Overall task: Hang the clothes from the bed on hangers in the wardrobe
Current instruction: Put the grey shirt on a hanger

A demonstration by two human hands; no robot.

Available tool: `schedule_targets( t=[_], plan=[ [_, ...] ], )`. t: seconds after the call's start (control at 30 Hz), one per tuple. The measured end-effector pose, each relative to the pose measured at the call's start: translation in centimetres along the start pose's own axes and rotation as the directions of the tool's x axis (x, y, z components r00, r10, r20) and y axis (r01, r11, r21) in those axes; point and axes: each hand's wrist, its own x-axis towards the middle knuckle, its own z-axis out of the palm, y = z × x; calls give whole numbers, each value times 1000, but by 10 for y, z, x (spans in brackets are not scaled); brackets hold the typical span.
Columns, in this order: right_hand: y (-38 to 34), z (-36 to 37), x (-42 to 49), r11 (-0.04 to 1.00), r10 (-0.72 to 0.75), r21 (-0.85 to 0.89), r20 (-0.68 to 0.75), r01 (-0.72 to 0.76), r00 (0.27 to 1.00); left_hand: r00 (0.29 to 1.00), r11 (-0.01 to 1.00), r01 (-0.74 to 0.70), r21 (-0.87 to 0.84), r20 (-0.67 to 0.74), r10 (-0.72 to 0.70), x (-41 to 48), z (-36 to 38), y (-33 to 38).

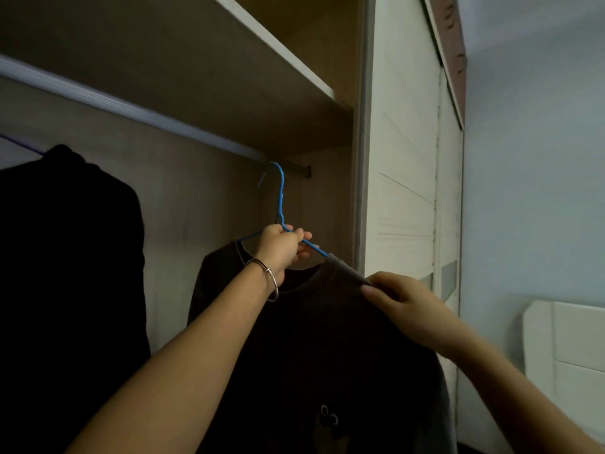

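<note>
- The step in hand looks like the last part of hanging one garment: a dark shirt [320, 339] sits on a blue hanger [280, 198], and the hanger's hook is over the rail [137, 109] near its right end, inside the wardrobe.
- The left hand [282, 247] grips the hanger just under its neck, fingers curled round the wire where the two arms meet.
- The right hand [397, 294] pinches the shirt's shoulder seam, where the cloth meets the right arm of the hanger.
- The shirt's collar hangs round the hanger; part of the right wire arm shows bare between the left hand and the cloth, so the shoulder seems not fully settled.
- Another dark garment [65, 257] hangs on the same rail, well apart to the left.
- A bangle [268, 276] sits on the left wrist.
- Next, I judge, the right hand needs to draw the shoulder up along the wire until it lies even, while the left steadies the hanger so the hook does not slip off the rail.
- Then both hands can let go.
</note>
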Motion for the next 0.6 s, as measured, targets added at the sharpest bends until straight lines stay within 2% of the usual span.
schedule_targets(
  t=[0.13, 0.3, 0.43, 0.6],
  plan=[
    [-3, 20, 53, 986, -72, 137, -131, 90, 989, 990, 995, -85, 49, -105, 89, 46, -11, 8],
    [-23, 33, 126, 945, -68, 308, -160, 115, 985, 979, 991, -130, -30, -162, 123, 100, -32, 34],
    [-41, 43, 181, 902, -15, 423, -162, 83, 987, 989, 990, -91, -105, -127, 78, 145, -48, 55],
    [-59, 46, 237, 843, 66, 537, -158, 30, 985, 987, 991, -131, -38, -104, 127, 185, -54, 69]
  ],
)
